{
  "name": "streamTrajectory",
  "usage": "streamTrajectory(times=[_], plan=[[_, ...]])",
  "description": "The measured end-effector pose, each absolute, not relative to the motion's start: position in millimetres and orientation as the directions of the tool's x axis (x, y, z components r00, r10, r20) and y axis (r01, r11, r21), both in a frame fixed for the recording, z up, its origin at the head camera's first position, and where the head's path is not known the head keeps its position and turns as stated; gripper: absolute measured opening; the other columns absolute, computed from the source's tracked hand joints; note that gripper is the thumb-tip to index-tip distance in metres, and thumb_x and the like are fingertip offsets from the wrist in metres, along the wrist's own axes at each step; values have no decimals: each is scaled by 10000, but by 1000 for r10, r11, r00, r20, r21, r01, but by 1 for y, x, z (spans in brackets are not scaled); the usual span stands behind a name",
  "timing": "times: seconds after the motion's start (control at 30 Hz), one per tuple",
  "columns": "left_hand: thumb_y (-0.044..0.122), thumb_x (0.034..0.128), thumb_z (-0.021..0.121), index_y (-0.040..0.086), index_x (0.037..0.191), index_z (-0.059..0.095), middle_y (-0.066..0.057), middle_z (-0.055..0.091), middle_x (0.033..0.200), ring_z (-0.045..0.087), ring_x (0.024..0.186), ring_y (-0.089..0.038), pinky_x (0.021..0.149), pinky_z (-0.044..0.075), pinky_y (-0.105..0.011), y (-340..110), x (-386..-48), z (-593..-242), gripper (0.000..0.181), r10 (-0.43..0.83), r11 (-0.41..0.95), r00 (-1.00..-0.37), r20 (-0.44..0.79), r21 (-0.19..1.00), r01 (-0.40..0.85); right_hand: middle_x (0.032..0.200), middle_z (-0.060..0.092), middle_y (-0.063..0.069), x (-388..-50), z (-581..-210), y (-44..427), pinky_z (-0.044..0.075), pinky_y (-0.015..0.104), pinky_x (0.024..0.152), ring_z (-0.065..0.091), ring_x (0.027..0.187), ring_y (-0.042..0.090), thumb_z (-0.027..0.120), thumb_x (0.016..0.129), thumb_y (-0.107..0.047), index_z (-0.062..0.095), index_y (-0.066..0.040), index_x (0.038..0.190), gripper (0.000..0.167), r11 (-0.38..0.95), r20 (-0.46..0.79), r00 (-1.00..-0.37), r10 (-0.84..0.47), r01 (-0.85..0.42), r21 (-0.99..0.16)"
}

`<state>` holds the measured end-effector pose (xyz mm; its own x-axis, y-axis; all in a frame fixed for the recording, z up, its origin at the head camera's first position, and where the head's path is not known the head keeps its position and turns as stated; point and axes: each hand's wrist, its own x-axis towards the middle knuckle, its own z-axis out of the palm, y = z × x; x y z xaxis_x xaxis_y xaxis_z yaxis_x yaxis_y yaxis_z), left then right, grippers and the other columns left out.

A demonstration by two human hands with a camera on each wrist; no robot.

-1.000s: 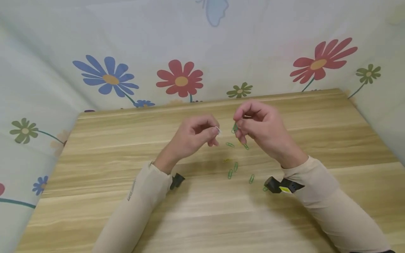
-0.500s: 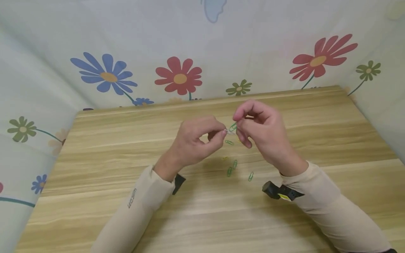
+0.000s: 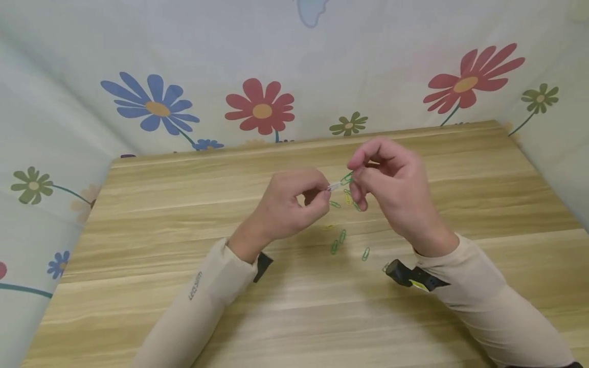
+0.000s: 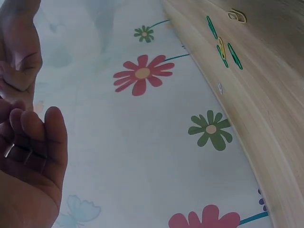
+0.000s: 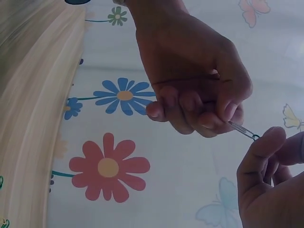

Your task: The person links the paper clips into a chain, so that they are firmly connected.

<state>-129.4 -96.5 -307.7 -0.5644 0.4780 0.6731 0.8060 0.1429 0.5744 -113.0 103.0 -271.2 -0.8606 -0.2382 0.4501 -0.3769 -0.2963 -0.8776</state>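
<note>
Over the middle of the table, my left hand [image 3: 294, 207] pinches a white paper clip [image 3: 334, 187] between thumb and forefinger. My right hand [image 3: 398, 191] pinches a green paper clip [image 3: 346, 178] the same way. The two clips meet end to end in the gap between the hands. In the right wrist view, the white clip [image 5: 242, 129] reaches from the left hand's fingertips to a small loop at the right thumb. They look hooked together, though the join is too small to be sure. Both hands stand above the tabletop; the left wrist view does not show the held clips.
Loose green paper clips [image 3: 334, 247] and yellow paper clips [image 3: 329, 227] lie scattered on the wooden table [image 3: 184, 204] below the hands. One clip [image 3: 385, 267] lies partly behind the right wrist's camera [image 3: 399, 273]. A flower-printed curtain [image 3: 382, 61] hangs beyond the table edge.
The left hand has moved right with the white clip until it meets the green one. Since half a second ago, the right hand has shifted slightly right, and the joined clips stretch out between the hands.
</note>
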Motion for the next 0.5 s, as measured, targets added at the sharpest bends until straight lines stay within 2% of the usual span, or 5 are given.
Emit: streamTrajectory(times=[0.1,0.2,0.33,0.5], plan=[[34,858,552,54,757,649,28,560,705,502,629,-92,557,457,-295,-96,-129,-307,142,466,144,-595,655,607,781,734,512,162,-115,-270,104,421,295,419,487,496,236,450,835,180,609,61,868,202,-251,428,-867,-255,-368,-895],[33,860,548,40,746,655,22,555,687,498,615,-109,554,436,-285,-99,-129,-305,157,407,122,-596,692,605,787,733,502,152,-117,-270,106,410,300,413,475,492,243,427,825,164,594,76,893,201,-228,370,-880,-296,-311,-922],[43,865,550,27,739,667,13,554,669,484,608,-109,536,411,-296,-105,-129,-300,173,329,136,-548,769,535,834,764,502,110,-122,-273,108,405,296,423,474,508,241,394,845,148,586,77,945,228,-263,297,-860,-415,-199,-944],[29,869,568,-3,764,694,-17,579,671,497,614,-116,543,425,-281,-108,-131,-294,167,281,139,-461,842,440,887,720,527,103,-125,-276,109,431,299,436,483,529,224,401,883,126,651,27,1013,299,-267,287,-793,-538,-162,-950]])
